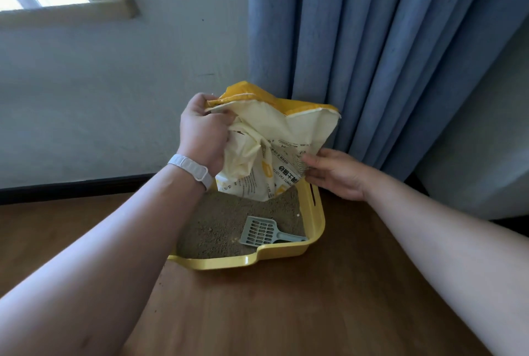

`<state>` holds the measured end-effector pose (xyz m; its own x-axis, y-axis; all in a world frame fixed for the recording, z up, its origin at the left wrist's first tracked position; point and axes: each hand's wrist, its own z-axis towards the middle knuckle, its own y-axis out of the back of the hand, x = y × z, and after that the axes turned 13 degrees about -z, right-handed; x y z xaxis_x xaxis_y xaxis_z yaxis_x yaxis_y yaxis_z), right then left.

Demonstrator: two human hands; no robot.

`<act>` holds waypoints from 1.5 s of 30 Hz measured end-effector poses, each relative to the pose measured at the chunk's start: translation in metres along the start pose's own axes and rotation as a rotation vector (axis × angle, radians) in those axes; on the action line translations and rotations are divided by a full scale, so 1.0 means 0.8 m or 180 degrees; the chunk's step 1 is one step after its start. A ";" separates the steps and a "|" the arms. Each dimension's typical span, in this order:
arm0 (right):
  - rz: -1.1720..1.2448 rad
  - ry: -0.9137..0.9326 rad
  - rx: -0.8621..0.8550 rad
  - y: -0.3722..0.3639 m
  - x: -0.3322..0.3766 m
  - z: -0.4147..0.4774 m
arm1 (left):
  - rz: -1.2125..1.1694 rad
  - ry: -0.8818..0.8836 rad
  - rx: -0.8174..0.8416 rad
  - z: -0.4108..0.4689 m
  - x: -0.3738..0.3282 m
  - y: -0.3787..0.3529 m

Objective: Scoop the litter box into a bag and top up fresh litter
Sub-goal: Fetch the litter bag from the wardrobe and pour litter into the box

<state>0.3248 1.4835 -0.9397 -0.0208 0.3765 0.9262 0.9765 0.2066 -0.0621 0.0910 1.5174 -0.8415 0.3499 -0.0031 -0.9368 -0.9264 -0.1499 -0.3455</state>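
A yellow litter box (316, 229) sits on the wooden floor, filled with grey-brown litter (217, 229). A grey slotted scoop (262, 231) lies in the litter near the right wall, its handle resting toward the rim. Above the far end of the box hangs a cream and yellow cat litter bag (286, 140), crumpled and upside down, its lower end down at the litter. My left hand (201, 132) grips the bag's upper left corner in a fist. My right hand (335, 172) holds the bag's right side with thumb and fingers around its edge.
Blue curtains (386, 54) hang right behind the box and bag. A white wall with a dark baseboard (71, 186) runs to the left, below a window sill (71, 13). Wooden floor (286, 312) stretches in front of the box.
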 end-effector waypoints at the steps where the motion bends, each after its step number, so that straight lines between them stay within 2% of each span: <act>1: -0.0134 -0.0063 -0.0006 -0.003 -0.005 0.002 | -0.0047 0.0024 0.0012 -0.001 -0.001 0.000; 6: -0.0758 -0.0090 -0.0638 -0.019 -0.012 0.016 | -0.0141 0.0160 0.0082 -0.004 -0.001 -0.003; 11: -0.0602 0.0150 -0.0980 -0.016 0.000 0.018 | 0.0369 -0.0130 0.0083 0.002 0.000 0.006; 14: -0.0600 0.0304 -0.1126 -0.013 0.008 0.016 | 0.0647 -0.0081 0.0089 0.003 0.003 0.015; 26: -0.0575 0.0597 -0.1299 -0.017 0.027 0.009 | 0.0967 0.0184 0.0271 0.020 -0.011 0.023; 32: -0.0752 0.0722 -0.1423 -0.008 0.032 -0.001 | 0.1476 0.0355 0.0517 0.014 0.000 0.036; 45: -0.0968 0.0837 -0.1527 0.004 0.041 -0.011 | 0.1399 0.0851 0.0707 0.016 0.023 0.043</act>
<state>0.3293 1.4888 -0.9067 -0.3191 0.1172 0.9404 0.9241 -0.1819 0.3362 0.0642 1.5246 -0.8710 -0.0796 -0.2733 -0.9586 -0.9900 0.1340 0.0440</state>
